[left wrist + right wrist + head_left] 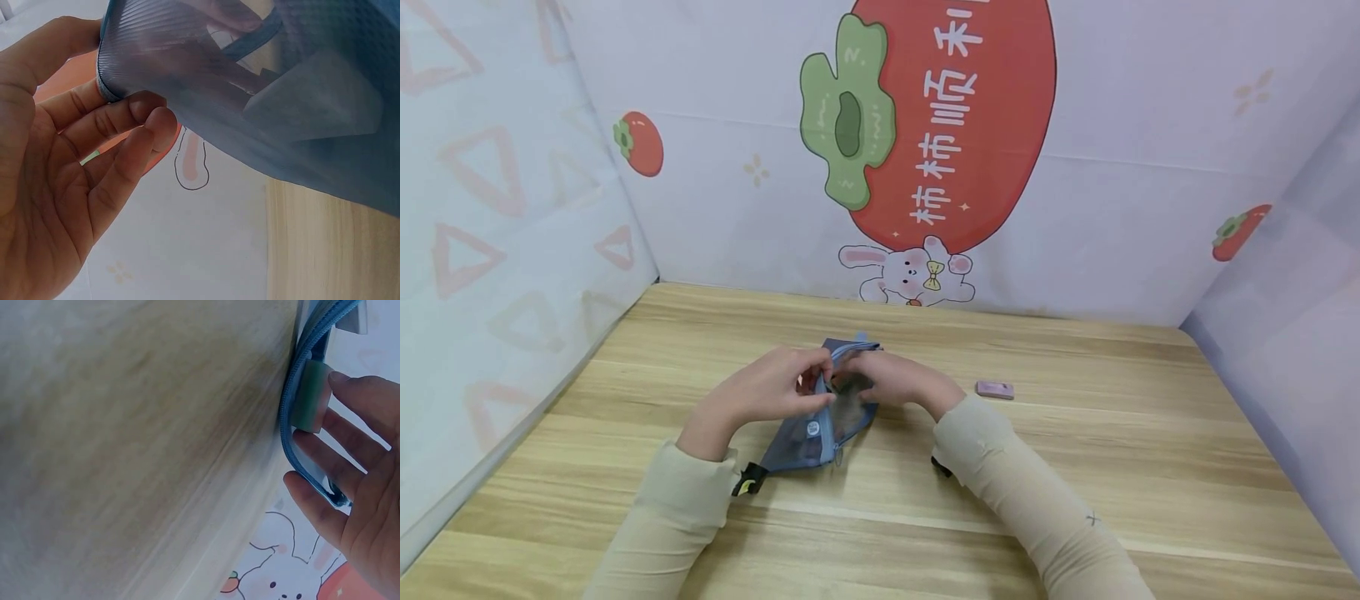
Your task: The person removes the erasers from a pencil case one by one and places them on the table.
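A blue see-through mesh pouch (801, 437) with a zip stands partly unzipped over the table, its mouth gaping. My left hand (775, 383) pinches one edge of that mouth between thumb and fingers; in the left wrist view the left hand (81, 137) is at the pouch's rim (107, 69). A pale, whitish flat thing (319, 100) shows through the mesh. At the opening, my right hand (891, 379) reaches in over the far edge. In the right wrist view the right hand (369, 450) holds a small green block (309, 397) with a reddish end beside the blue zip (286, 406).
A small pink-purple rectangular piece (995, 389) lies on the wooden table (1112, 400), right of the pouch. Dark items show beside both sleeves, partly covered. Printed cloth walls (1112, 100) enclose the table at the back and sides.
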`<state>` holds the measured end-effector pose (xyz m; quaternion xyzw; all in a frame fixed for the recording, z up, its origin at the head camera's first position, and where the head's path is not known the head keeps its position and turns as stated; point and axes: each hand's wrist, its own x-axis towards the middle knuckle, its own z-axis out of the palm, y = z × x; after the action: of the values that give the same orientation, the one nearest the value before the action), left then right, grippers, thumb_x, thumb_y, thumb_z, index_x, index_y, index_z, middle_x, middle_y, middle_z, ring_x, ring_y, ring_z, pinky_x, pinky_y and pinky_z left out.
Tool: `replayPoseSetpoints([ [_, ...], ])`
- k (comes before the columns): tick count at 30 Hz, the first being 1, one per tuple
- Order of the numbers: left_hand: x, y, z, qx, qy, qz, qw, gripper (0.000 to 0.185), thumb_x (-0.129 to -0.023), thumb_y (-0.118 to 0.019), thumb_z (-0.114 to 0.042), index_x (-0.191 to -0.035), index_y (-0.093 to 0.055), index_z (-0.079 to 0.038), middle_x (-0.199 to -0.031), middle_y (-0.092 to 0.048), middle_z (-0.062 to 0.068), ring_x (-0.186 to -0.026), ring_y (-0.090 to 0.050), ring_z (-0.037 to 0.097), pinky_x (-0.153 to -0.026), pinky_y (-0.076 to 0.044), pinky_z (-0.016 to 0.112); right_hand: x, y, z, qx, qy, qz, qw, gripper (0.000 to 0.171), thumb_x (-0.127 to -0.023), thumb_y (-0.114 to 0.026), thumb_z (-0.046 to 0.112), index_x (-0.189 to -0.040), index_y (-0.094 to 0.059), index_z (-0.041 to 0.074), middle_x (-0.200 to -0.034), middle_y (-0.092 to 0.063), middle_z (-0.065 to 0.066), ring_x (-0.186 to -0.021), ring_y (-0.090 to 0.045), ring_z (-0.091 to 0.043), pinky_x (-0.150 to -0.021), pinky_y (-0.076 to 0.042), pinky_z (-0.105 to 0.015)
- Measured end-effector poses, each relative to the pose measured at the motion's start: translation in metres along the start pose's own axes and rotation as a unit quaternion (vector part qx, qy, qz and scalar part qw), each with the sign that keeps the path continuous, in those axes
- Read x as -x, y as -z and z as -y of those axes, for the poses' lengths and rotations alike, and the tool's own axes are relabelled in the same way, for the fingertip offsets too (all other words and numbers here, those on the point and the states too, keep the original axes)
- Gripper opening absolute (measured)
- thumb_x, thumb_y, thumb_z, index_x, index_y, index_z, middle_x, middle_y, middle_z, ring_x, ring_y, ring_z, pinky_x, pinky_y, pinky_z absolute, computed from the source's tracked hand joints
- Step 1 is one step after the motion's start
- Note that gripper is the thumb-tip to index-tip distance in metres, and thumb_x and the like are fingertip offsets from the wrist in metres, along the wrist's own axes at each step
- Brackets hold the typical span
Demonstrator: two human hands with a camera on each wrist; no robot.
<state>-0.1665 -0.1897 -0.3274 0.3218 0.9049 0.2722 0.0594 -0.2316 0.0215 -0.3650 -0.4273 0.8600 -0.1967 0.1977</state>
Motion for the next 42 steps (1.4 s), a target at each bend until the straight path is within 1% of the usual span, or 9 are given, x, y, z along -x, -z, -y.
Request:
replayPoseSetpoints([
  [2, 0.0000, -0.0003, 0.0007, -0.002, 0.000, -0.001, 1.0000, 0.015, -0.089, -0.070, -0.024, -0.094, -0.060, -0.014, -0.073, -0.056, -0.007, -0.062, -0.051, 0.007, -0.058, -0.045, 0.024, -0.0011, -0.0004, 0.0003, 0.004, 0.000, 0.001, 1.000, 0.040, -0.092, -0.065, 0.002, -0.132, -0.062, 0.009, -0.133, -0.064, -0.003, -0.132, -0.053, -0.019, -0.111, -0.042, -0.035],
  [5, 0.0004, 0.0001, 0.0013, -0.001, 0.002, -0.002, 1.0000, 0.015, -0.089, -0.070, -0.024, -0.094, -0.059, -0.016, -0.072, -0.056, -0.008, -0.062, -0.050, 0.007, -0.058, -0.044, 0.024, -0.0023, -0.0004, 0.0009, 0.026, 0.002, -0.001, 1.000, 0.039, -0.091, -0.065, 0.000, -0.129, -0.064, 0.009, -0.130, -0.065, -0.003, -0.127, -0.057, -0.018, -0.108, -0.045, -0.034],
  [9, 0.0010, 0.0011, 0.0017, 0.002, 0.003, -0.003, 1.0000, 0.015, -0.089, -0.071, -0.025, -0.092, -0.058, -0.016, -0.071, -0.055, -0.007, -0.061, -0.050, 0.007, -0.057, -0.043, 0.024, -0.0023, -0.0004, 0.0015, 0.052, 0.005, -0.001, 0.999, 0.037, -0.090, -0.066, -0.001, -0.125, -0.067, 0.010, -0.123, -0.067, -0.003, -0.115, -0.062, -0.016, -0.100, -0.050, -0.032],
  [11, 0.0010, 0.0013, 0.0014, 0.002, 0.001, -0.003, 1.0000, 0.015, -0.089, -0.071, -0.024, -0.092, -0.058, -0.017, -0.071, -0.055, -0.007, -0.061, -0.050, 0.007, -0.057, -0.043, 0.024, -0.0022, -0.0007, 0.0015, 0.058, 0.005, 0.001, 0.998, 0.036, -0.090, -0.066, -0.001, -0.124, -0.068, 0.010, -0.121, -0.067, -0.003, -0.113, -0.062, -0.015, -0.098, -0.050, -0.032],
  [16, 0.0003, 0.0013, -0.0007, 0.000, -0.003, -0.003, 1.0000, 0.015, -0.089, -0.071, -0.024, -0.092, -0.058, -0.016, -0.071, -0.055, -0.007, -0.061, -0.051, 0.008, -0.057, -0.044, 0.024, -0.0025, -0.0008, 0.0016, 0.050, 0.008, -0.001, 0.999, 0.033, -0.090, -0.068, 0.000, -0.121, -0.069, 0.010, -0.119, -0.067, -0.003, -0.110, -0.062, -0.014, -0.097, -0.051, -0.031],
  [23, 0.0011, 0.0015, 0.0008, 0.003, -0.002, -0.002, 1.0000, 0.015, -0.089, -0.071, -0.023, -0.092, -0.058, -0.016, -0.071, -0.055, -0.007, -0.061, -0.050, 0.006, -0.057, -0.044, 0.024, -0.0062, -0.0018, 0.0012, 0.042, 0.019, -0.002, 0.999, 0.028, -0.090, -0.066, -0.002, -0.115, -0.071, 0.009, -0.111, -0.070, -0.003, -0.101, -0.062, -0.013, -0.091, -0.052, -0.028],
  [27, 0.0003, 0.0014, -0.0002, 0.003, -0.001, 0.002, 1.0000, 0.016, -0.089, -0.071, -0.023, -0.093, -0.059, -0.014, -0.072, -0.056, -0.007, -0.061, -0.050, 0.007, -0.057, -0.044, 0.024, -0.0060, -0.0022, 0.0006, 0.037, 0.021, -0.003, 0.999, 0.027, -0.090, -0.065, -0.002, -0.113, -0.071, 0.009, -0.110, -0.069, -0.003, -0.100, -0.061, -0.013, -0.090, -0.051, -0.027],
  [35, -0.0009, 0.0003, -0.0018, 0.004, 0.003, 0.005, 1.0000, 0.014, -0.089, -0.070, -0.023, -0.093, -0.059, -0.016, -0.072, -0.056, -0.007, -0.061, -0.051, 0.007, -0.057, -0.044, 0.023, -0.0039, -0.0022, 0.0006, 0.026, 0.037, -0.010, 0.999, 0.025, -0.090, -0.065, -0.001, -0.113, -0.072, 0.007, -0.107, -0.069, -0.004, -0.098, -0.059, -0.014, -0.089, -0.051, -0.027],
  [42, 0.0001, 0.0008, -0.0013, 0.007, 0.003, 0.006, 1.0000, 0.015, -0.089, -0.070, -0.023, -0.094, -0.060, -0.013, -0.072, -0.056, -0.007, -0.060, -0.051, 0.007, -0.056, -0.044, 0.024, -0.0022, -0.0024, 0.0008, 0.017, 0.038, -0.011, 0.999, 0.027, -0.089, -0.064, -0.002, -0.113, -0.071, 0.008, -0.108, -0.070, -0.003, -0.098, -0.060, -0.013, -0.087, -0.051, -0.025],
])
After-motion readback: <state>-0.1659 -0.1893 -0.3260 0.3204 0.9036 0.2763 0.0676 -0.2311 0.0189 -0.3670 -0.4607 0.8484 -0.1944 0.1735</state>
